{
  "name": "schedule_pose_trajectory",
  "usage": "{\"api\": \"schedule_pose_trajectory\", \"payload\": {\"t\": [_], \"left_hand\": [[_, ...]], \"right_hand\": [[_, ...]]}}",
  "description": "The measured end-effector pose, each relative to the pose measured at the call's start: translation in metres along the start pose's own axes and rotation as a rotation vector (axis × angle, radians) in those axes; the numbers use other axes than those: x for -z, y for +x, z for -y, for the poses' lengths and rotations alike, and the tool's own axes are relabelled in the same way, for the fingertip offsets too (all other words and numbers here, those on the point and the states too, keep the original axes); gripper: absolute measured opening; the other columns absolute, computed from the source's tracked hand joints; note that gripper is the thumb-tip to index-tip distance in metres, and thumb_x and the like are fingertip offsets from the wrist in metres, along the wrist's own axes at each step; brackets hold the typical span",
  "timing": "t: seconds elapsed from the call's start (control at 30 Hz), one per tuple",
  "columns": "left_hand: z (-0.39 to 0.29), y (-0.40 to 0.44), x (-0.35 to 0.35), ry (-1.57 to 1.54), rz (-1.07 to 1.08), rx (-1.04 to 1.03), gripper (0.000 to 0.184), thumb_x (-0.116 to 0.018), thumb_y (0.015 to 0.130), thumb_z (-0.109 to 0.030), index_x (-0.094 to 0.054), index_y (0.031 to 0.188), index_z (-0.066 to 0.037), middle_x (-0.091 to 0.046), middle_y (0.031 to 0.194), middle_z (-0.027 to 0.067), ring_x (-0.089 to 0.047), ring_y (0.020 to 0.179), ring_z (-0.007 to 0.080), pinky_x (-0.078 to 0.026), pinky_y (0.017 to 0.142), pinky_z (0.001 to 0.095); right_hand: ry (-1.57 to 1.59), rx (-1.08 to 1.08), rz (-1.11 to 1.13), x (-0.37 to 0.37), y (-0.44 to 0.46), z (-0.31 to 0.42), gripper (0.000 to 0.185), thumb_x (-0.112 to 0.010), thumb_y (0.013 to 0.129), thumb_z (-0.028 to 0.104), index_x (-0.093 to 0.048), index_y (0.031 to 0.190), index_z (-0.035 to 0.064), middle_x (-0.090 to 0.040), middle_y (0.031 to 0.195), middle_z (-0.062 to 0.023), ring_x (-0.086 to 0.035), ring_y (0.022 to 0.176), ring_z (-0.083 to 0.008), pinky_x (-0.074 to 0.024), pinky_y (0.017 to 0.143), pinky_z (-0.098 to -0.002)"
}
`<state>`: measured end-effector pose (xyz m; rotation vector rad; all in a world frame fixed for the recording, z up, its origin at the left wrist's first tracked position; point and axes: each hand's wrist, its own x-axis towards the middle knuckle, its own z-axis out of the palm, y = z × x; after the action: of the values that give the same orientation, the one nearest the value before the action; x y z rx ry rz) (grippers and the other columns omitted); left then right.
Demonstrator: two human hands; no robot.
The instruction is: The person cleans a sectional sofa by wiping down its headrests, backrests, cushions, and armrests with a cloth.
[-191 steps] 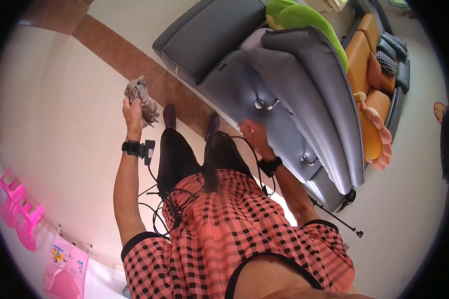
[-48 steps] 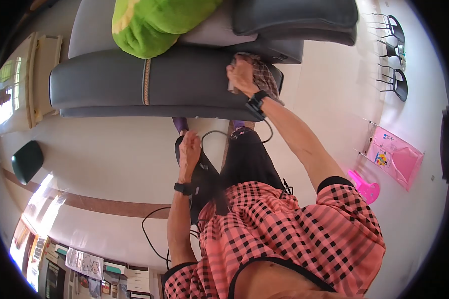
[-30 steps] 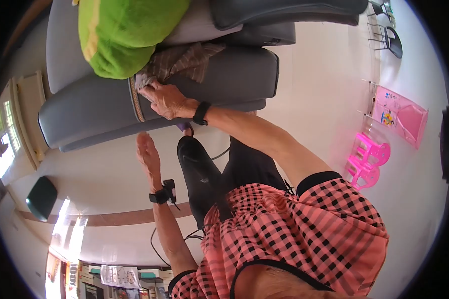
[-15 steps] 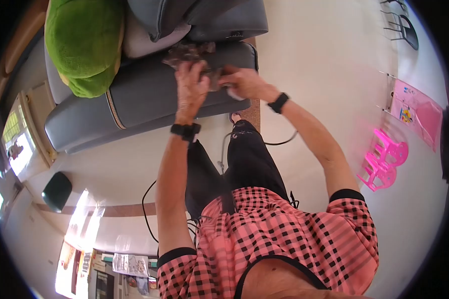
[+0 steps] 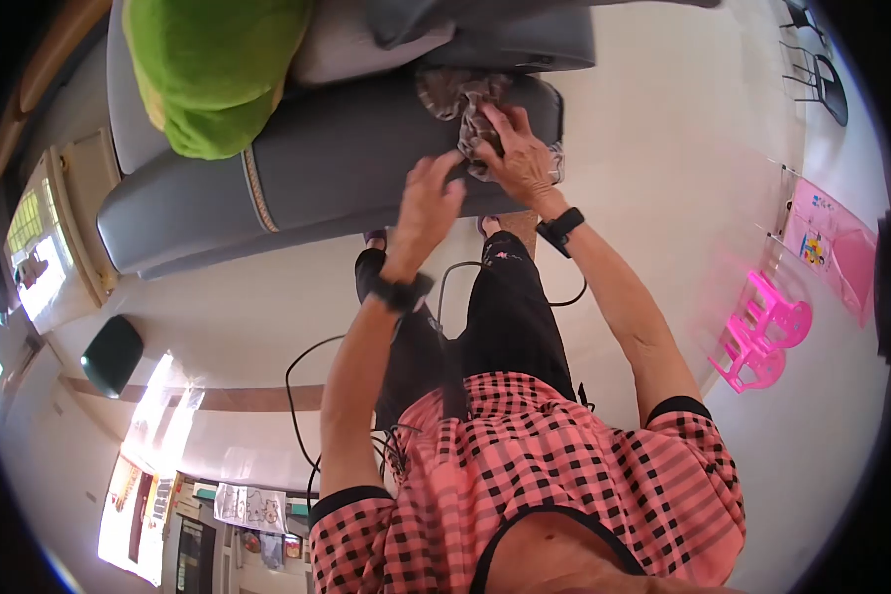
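Note:
A crumpled brown-and-white patterned cloth (image 5: 444, 94) lies bunched on the seat of the grey sofa (image 5: 342, 163), close to its right end. My right hand (image 5: 517, 158) rests over the cloth with fingers and thumb spread apart, and part of the fabric shows beyond its wrist side. Just left of the cloth, my left hand (image 5: 430, 203) hovers by the seat's front edge, its fingers loosely apart and somewhat blurred. The left fingertips come near the fabric; whether they touch it I cannot tell. Both wrists wear black bands.
A green plush item (image 5: 223, 74) and a pale cushion (image 5: 366, 49) sit on the sofa to the left. Dark cables (image 5: 289, 386) hang near my legs. Pink plastic chairs (image 5: 762, 332) stand on the floor at right, with a black chair (image 5: 824, 91) farther back.
The view has shifted, so the sofa sits further right. My left hand has come away from the cloth towards me, while my right hand has moved onto it. The cloth looks more spread out.

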<state>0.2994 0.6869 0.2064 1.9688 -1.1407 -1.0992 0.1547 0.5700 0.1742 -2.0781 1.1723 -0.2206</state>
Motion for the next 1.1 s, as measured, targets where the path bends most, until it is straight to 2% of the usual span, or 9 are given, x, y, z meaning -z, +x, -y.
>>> {"api": "schedule_pose_trajectory", "payload": {"t": [0.17,0.2,0.33,0.4,0.57,0.7,0.8,1.03,1.1], "left_hand": [[0.040,-0.105,0.075,-0.089,-0.038,0.391,0.024,-0.056,0.090,-0.004,-0.059,0.114,-0.003,-0.064,0.106,0.0145,-0.063,0.097,0.0276,-0.055,0.075,0.0340],[0.052,-0.127,0.080,-0.004,-0.081,0.355,0.021,-0.056,0.091,-0.005,-0.060,0.112,-0.003,-0.064,0.106,0.0146,-0.064,0.095,0.0273,-0.055,0.076,0.0345],[0.056,-0.179,0.095,0.171,-0.068,0.504,0.018,-0.054,0.093,-0.010,-0.060,0.109,-0.003,-0.064,0.106,0.0163,-0.064,0.089,0.0305,-0.053,0.075,0.0379],[0.054,-0.187,0.098,0.238,-0.063,0.543,0.018,-0.052,0.094,-0.012,-0.060,0.108,-0.003,-0.065,0.105,0.0171,-0.064,0.088,0.0327,-0.052,0.074,0.0395],[0.080,-0.209,0.103,0.261,0.015,0.564,0.017,-0.052,0.094,-0.013,-0.060,0.106,-0.004,-0.066,0.099,0.0176,-0.064,0.085,0.0343,-0.050,0.073,0.0408],[0.075,-0.188,0.096,0.252,0.072,0.486,0.016,-0.053,0.092,-0.012,-0.060,0.104,-0.004,-0.066,0.097,0.0178,-0.064,0.084,0.0331,-0.051,0.072,0.0399],[0.060,-0.161,0.094,0.221,0.149,0.458,0.015,-0.053,0.092,-0.011,-0.059,0.104,-0.003,-0.065,0.096,0.0176,-0.064,0.083,0.0317,-0.051,0.071,0.0380],[0.031,-0.108,0.088,0.154,0.182,0.247,0.016,-0.054,0.094,-0.012,-0.059,0.106,-0.003,-0.065,0.097,0.0151,-0.063,0.080,0.0278,-0.051,0.070,0.0353],[0.026,-0.094,0.079,0.120,0.202,0.217,0.016,-0.055,0.095,-0.015,-0.060,0.107,-0.005,-0.065,0.093,0.0123,-0.062,0.077,0.0225,-0.050,0.071,0.0327]], "right_hand": [[0.100,0.079,-0.164,-0.037,0.028,0.031,0.026,-0.066,0.084,0.025,-0.056,0.104,0.0117,-0.057,0.101,-0.0122,-0.063,0.078,-0.0344,-0.0529,0.063,-0.0444],[0.142,0.146,-0.198,-0.047,0.037,0.046,0.020,-0.066,0.084,0.020,-0.057,0.098,0.0096,-0.058,0.095,-0.0111,-0.063,0.074,-0.0333,-0.0524,0.060,-0.0437],[0.198,0.143,0.023,-0.081,0.063,0.124,0.022,-0.068,0.081,0.022,-0.057,0.096,0.0102,-0.058,0.092,-0.0095,-0.064,0.067,-0.0299,-0.0541,0.056,-0.0407],[0.285,0.202,-0.136,-0.109,0.061,0.150,0.024,-0.068,0.080,0.026,-0.058,0.095,0.0094,-0.059,0.092,-0.0095,-0.066,0.069,-0.0278,-0.0549,0.056,-0.0392],[0.292,0.384,0.011,-0.127,0.054,0.160,0.026,-0.066,0.081,0.030,-0.061,0.096,0.0095,-0.062,0.091,-0.0099,-0.067,0.071,-0.0289,-0.0551,0.059,-0.0414],[0.222,0.398,0.152,-0.100,0.077,0.131,0.030,-0.062,0.083,0.038,-0.064,0.093,0.0093,-0.065,0.090,-0.0129,-0.066,0.073,-0.0314,-0.0542,0.061,-0.0443],[0.135,0.206,0.202,-0.075,0.096,0.087,0.034,-0.057,0.086,0.042,-0.065,0.089,0.0088,-0.066,0.086,-0.0155,-0.065,0.075,-0.0342,-0.0527,0.062,-0.0465],[-0.081,0.014,-0.132,-0.013,0.069,-0.036,0.035,-0.053,0.088,0.041,-0.062,0.083,0.0077,-0.066,0.083,-0.0160,-0.065,0.081,-0.0348,-0.0515,0.068,-0.0483],[-0.268,0.152,-0.207,-0.012,0.047,-0.110,0.033,-0.052,0.089,0.040,-0.061,0.087,0.0076,-0.064,0.082,-0.0148,-0.064,0.081,-0.0345,-0.0512,0.068,-0.0473]]}}
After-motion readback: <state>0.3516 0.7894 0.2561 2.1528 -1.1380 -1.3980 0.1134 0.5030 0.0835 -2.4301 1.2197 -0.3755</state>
